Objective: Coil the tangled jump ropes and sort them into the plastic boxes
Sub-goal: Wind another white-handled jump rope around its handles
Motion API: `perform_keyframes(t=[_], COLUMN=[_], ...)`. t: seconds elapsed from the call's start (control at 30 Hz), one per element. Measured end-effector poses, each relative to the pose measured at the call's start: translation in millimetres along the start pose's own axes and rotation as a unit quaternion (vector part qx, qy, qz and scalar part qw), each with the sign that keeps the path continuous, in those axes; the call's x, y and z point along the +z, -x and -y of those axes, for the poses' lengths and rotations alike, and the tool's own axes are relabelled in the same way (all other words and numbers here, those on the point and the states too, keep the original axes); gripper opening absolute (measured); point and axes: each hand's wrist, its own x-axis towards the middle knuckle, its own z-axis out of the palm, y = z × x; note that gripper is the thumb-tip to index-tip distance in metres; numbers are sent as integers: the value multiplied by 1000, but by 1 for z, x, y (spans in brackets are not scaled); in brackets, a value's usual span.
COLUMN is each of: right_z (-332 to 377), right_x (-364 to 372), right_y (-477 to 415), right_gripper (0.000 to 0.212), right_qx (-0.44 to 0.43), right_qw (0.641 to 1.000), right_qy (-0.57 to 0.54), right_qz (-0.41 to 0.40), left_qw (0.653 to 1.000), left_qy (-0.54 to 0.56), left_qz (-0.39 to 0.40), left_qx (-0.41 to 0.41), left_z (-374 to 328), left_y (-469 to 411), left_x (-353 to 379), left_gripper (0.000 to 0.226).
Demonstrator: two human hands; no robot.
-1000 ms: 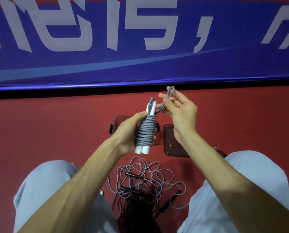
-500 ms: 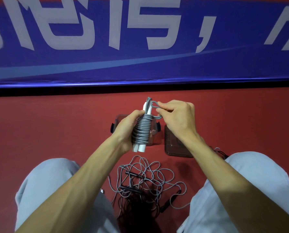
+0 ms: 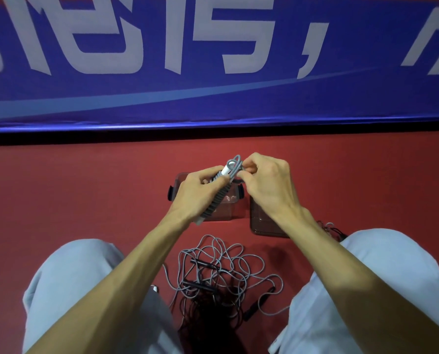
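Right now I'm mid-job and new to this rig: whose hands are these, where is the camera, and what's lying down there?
There is no machine: a person's bare hands, filmed by one head-worn camera looking down past their knees. The left hand grips a coiled grey rope wound round white handles; the right hand pinches its loose end at the top. On the red floor lie a tangle of ropes and, under the hands, a plastic box and a second box or lid.

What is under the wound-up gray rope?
A clear plastic box sits on the red floor below the gray rope. The left grip and the rope cover much of it, so its inside cannot be judged.
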Motion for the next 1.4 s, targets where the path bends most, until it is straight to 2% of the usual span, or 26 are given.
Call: perform_keyframes(t=[0.07, 0.13, 0.17, 0.33, 0.43, 0.57, 0.67, 0.77, 0.83, 0.93, 1.1, 1.17, 1.27, 1.4], right_z=[2, 4, 3, -1, -5, -3, -7, -13, -15, -15, -20, -27, -37, -51], right_x=[-3, -6, -6, -3, -5, -7, -8, -3, 1, 4, 5, 6, 8, 20], right_y=[0, -1, -2, -2, -3, -1, -5, -7, -6, -6, -6, -7, -8, -4], right_gripper=[28, 67, 75, 31, 12, 11, 15, 16, 16, 18, 17, 13, 13, 23], right_qx=[38, 50, 50, 54, 74, 50, 43, 123, 229, 341, 451, 465, 447, 420], right_qw=[997, 990, 988, 973, 977, 983, 991, 981, 947, 875, 739, 711, 737, 809], right_qy=[-22, -50, -50, -31, -17, 21, -33, -116, -210, -340, -501, -528, -507, -410], right_qz=[59, 120, 138, 224, 199, 177, 125, 92, 77, 49, 9, -8, 6, 40], left_qw=[999, 995, 992, 971, 955, 957, 970, 982, 988, 993, 998, 999, 996, 982], left_qy=[-30, -97, -125, -235, -289, -283, -240, -183, -150, -112, -44, -2, 57, 138], left_qz=[9, 5, 4, -4, 29, 48, 34, 31, 42, 45, 36, 43, 60, 38], left_qx=[3, 17, 23, 38, 54, 45, 32, 22, 11, 7, -16, -31, -47, -124], left_z=[1, 1, 2, 8, 9, 13, 15, 17, 18, 19, 23, 22, 22, 36], left_y=[-1, -2, -3, -6, -4, -6, -11, -12, -11, -12, -13, -11, -11, -30], left_x=[-3, -6, -7, -16, -13, -7, -8, -6, -4, -3, 3, 7, 20, 50], left_gripper=[22, 22, 21, 17, 7, 11, 14, 14, 12, 11, 19, 22, 21, 19])
